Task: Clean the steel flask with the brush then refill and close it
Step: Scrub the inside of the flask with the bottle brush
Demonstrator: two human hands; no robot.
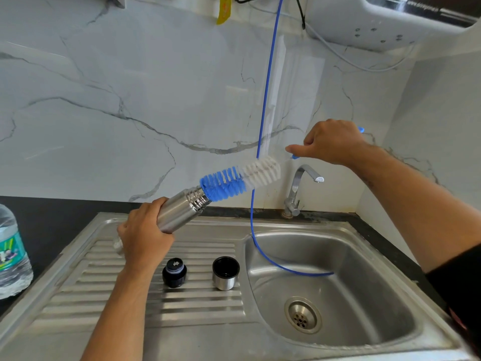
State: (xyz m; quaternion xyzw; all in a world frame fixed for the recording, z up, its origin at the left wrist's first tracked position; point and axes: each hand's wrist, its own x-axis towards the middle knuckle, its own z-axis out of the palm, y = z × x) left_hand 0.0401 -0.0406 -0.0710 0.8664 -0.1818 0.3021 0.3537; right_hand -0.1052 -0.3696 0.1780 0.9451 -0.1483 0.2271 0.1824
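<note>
My left hand [144,234] grips the steel flask [182,208] around its body and holds it tilted over the drainboard, mouth pointing up to the right. My right hand [331,143] grips the blue handle of the bottle brush [240,178]. The brush's blue and white bristles sit just outside the flask's threaded mouth, with the blue tip at the opening. On the drainboard below stand the black stopper [174,272] and the steel cup lid [225,273], its open side up.
The steel sink [377,290] with its drain lies to the right, below a tap [299,188]. A thin blue hose [265,105] hangs from above into the basin. A plastic water bottle [11,252] stands on the dark counter at the left edge.
</note>
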